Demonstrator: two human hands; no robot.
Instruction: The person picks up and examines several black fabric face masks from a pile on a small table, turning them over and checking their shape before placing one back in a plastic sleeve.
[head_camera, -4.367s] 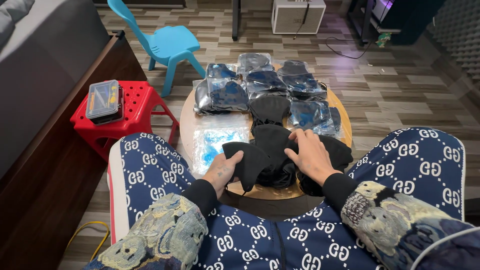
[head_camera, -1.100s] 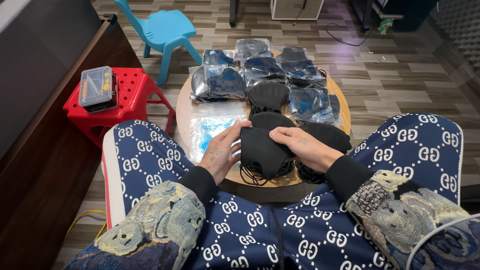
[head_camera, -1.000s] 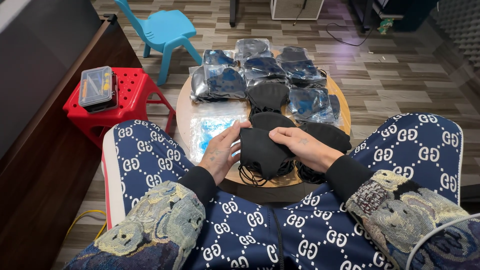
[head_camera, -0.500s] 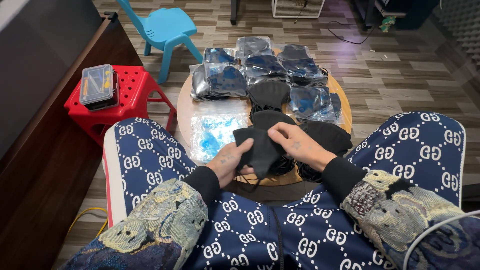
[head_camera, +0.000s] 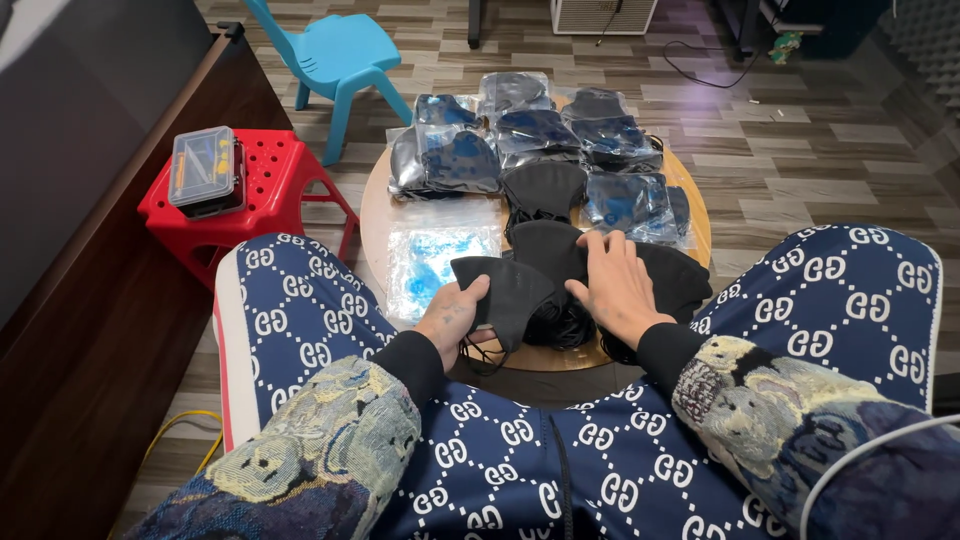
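Black face mask (head_camera: 505, 295) folded, atop mask pile (head_camera: 560, 300).

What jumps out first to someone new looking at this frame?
The pair of hands at the near edge of the round wooden table: the left hand grips a black face mask, the right hand lies flat on a pile of black masks. Beyond them lie clear bagged masks; a red stool stands at left.

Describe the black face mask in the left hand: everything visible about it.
The black fabric face mask is soft, matte cloth, folded along its centre into a curved, pointed shape. It lies tilted over the near edge of the round wooden table. The left hand pinches its lower left edge; thin black ear loops dangle beneath. Its right side overlaps the pile of black masks under the right hand.
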